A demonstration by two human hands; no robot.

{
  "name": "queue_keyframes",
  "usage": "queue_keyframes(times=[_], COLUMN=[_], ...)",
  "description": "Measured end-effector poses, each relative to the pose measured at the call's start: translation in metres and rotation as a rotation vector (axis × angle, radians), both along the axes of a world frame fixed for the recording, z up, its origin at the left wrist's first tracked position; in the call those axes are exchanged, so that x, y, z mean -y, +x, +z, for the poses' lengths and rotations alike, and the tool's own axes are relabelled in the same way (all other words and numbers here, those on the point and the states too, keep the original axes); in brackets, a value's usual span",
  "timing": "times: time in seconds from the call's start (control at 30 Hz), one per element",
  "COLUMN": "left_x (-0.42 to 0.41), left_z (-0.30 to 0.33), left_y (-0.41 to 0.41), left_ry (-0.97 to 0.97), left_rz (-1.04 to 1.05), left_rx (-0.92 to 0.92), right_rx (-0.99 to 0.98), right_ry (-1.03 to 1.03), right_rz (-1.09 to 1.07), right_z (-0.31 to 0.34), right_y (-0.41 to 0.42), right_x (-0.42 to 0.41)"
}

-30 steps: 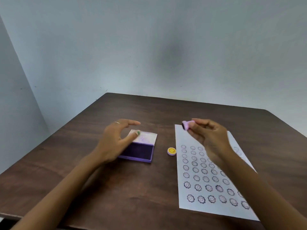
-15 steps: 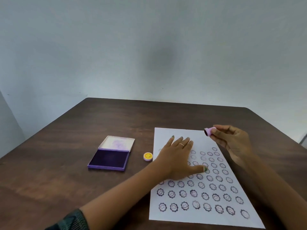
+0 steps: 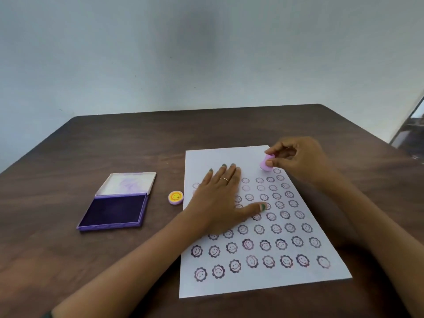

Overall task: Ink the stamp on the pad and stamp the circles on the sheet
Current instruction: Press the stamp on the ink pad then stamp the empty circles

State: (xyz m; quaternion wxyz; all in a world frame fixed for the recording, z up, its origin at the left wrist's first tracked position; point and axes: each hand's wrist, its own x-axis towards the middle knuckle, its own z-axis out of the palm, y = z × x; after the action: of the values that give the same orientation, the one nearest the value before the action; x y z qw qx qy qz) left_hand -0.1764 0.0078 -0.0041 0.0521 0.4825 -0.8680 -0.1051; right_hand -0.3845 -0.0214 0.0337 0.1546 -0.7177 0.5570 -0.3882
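Note:
A white sheet (image 3: 259, 281) lies on the table, covered with rows of purple smiley stamp marks. My left hand (image 3: 220, 198) rests flat on the sheet's left half, fingers spread, covering some circles. My right hand (image 3: 298, 157) pinches a small pink stamp (image 3: 266, 162) near the sheet's far right corner, its face pointing down at or just above the paper by the top row. The purple ink pad (image 3: 114, 212) sits open to the left of the sheet, lid tipped back.
A small round yellow smiley cap (image 3: 176, 197) lies between the ink pad and the sheet. The dark wooden table (image 3: 68, 260) ends at a pale wall behind. A dark object shows at the far right edge (image 3: 413, 131).
My left hand left the ink pad and settled flat on the sheet. My right hand turned the stamp face down and lowered it toward the top row. The camera view shifted right.

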Motion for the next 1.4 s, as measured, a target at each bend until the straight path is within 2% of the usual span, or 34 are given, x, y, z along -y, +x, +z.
queue_keyframes(times=[1.27, 1.4], left_x=[0.003, 0.002], left_z=[-0.004, -0.004], left_y=[0.000, 0.000], left_ry=[-0.026, -0.023], left_rz=[0.011, 0.015], left_rx=[-0.017, -0.014], right_rx=[-0.242, -0.222], right_ry=[0.010, 0.044], right_rz=[-0.021, -0.048], right_z=[0.006, 0.007], right_y=[0.012, 0.014], right_x=[-0.012, -0.010])
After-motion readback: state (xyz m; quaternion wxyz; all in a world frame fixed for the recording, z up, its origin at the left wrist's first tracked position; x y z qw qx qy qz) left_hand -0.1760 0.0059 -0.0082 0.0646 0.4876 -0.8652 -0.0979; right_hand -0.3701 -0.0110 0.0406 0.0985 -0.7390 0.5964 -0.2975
